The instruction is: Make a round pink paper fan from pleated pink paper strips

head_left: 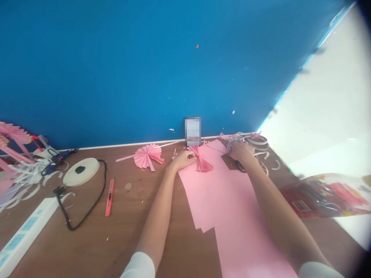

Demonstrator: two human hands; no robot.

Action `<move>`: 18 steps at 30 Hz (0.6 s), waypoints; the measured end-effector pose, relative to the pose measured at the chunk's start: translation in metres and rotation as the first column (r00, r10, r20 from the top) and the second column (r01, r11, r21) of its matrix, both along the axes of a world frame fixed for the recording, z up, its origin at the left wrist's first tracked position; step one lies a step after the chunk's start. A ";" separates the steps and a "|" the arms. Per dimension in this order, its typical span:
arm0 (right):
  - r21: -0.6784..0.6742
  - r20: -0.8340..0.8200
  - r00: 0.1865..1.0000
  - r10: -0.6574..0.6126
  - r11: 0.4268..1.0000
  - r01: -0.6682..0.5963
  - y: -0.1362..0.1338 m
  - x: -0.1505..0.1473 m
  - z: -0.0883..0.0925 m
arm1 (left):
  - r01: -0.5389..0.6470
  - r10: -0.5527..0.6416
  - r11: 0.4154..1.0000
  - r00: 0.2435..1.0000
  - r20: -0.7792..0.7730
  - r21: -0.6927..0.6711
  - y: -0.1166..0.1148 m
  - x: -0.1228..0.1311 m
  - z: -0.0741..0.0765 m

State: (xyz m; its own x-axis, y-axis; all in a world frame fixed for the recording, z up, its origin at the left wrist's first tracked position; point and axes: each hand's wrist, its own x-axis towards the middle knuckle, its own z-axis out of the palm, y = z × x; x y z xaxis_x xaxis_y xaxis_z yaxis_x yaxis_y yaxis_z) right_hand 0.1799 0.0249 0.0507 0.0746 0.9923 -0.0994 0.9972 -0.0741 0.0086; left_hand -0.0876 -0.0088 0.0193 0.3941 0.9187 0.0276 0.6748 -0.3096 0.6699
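Note:
My left hand (183, 159) is closed in a pinch on the middle of a pleated pink paper fan (203, 159) that lies on the top of several pink paper sheets (232, 208). My right hand (240, 151) rests fingers down at the far right of the sheets, among curled white paper strips (255, 142). A dark scissor handle (240, 166) shows just under its wrist; whether the fingers grip anything is hidden. A second finished pink fan (147, 155) lies on the brown table (130, 216) to the left.
An orange utility knife (109, 197), a white tape roll (81, 171), a glue gun (59, 156) with a black cord (87, 210) and a white power strip (26, 227) lie at the left. More pink fans (13, 135) are at the far left. A red packet (324, 195) lies at the right.

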 end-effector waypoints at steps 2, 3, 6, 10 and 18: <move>-0.013 -0.050 0.999 0.022 1.000 -0.023 0.001 0.001 0.001 | -0.003 0.003 1.000 1.000 0.003 0.003 0.000 0.000 0.001; -0.020 -0.085 0.996 0.034 0.999 -0.036 0.002 0.001 0.002 | -0.004 0.004 1.000 1.000 0.009 0.008 0.000 -0.001 0.001; 0.036 -0.188 0.981 0.047 0.998 -0.041 0.003 0.001 0.008 | -0.004 0.004 1.000 0.999 0.032 0.011 0.000 -0.002 0.003; 0.172 -0.338 0.936 0.100 0.984 -0.042 0.005 0.002 0.014 | -0.014 0.014 1.000 0.999 0.047 0.013 -0.002 -0.001 0.003; -0.022 -0.530 0.845 0.077 0.994 -0.104 0.011 0.003 0.005 | -0.031 0.032 0.999 0.998 0.057 -0.028 0.001 -0.004 0.004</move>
State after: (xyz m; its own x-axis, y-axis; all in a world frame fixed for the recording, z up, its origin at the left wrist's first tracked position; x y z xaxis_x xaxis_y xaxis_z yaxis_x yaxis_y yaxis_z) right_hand 0.1829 0.0364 0.0561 -0.0927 0.9849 -0.1461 0.8544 0.0034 -0.5196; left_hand -0.0912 -0.0081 0.0237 0.3632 0.9314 0.0244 0.6441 -0.2699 0.7157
